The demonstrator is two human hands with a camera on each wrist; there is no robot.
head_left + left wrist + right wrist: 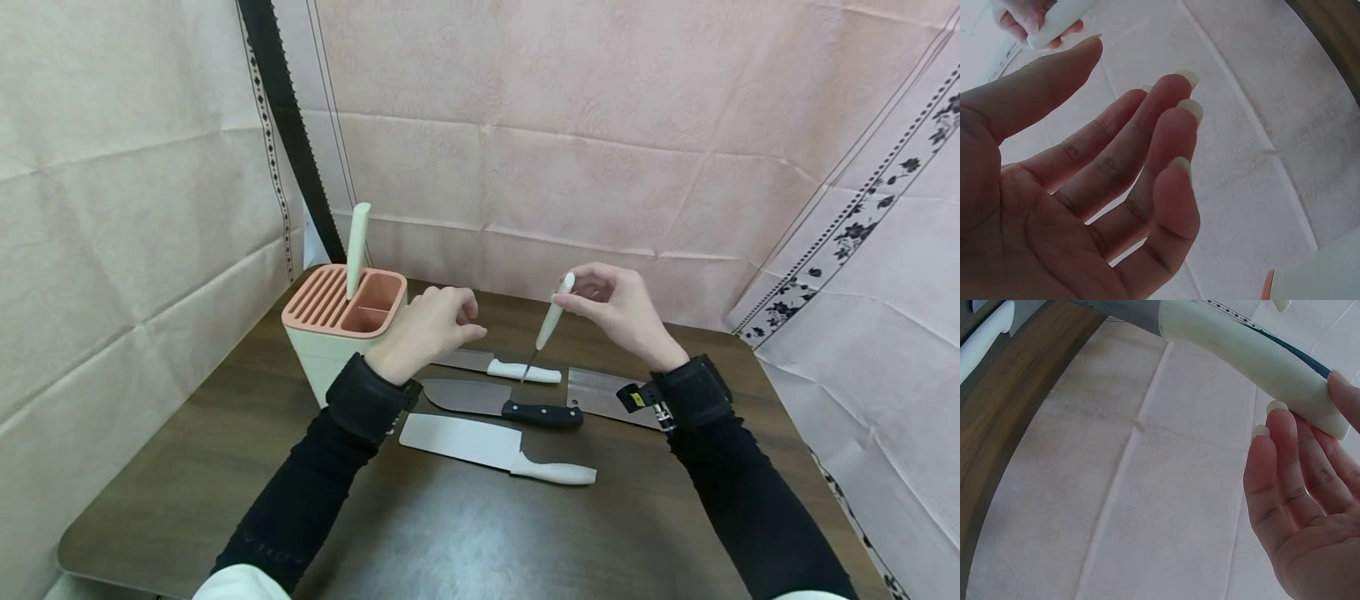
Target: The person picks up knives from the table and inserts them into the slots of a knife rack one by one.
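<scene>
My right hand (622, 312) pinches the butt end of a pale-green-handled knife (551, 323) between thumb and fingertips. That knife tilts with its blade pointing down, its tip close over the other knives; in the right wrist view its handle (1254, 359) runs up to the fingers. My left hand (431, 329) is beside the knife block (318, 367), palm toward the right and fingers loosely bent, with nothing in its grasp (1104, 181). The block has a peach slotted top and a pale body. A second pale-green handle (357, 246) stands upright in it.
A white-handled cleaver (461, 439), a black-handled knife (465, 396) and a white-handled knife (525, 372) lie side by side on the brown table (450, 533). A broad blade (603, 393) lies at right, partly hidden by the right wrist. Cloth walls (562, 167) stand behind.
</scene>
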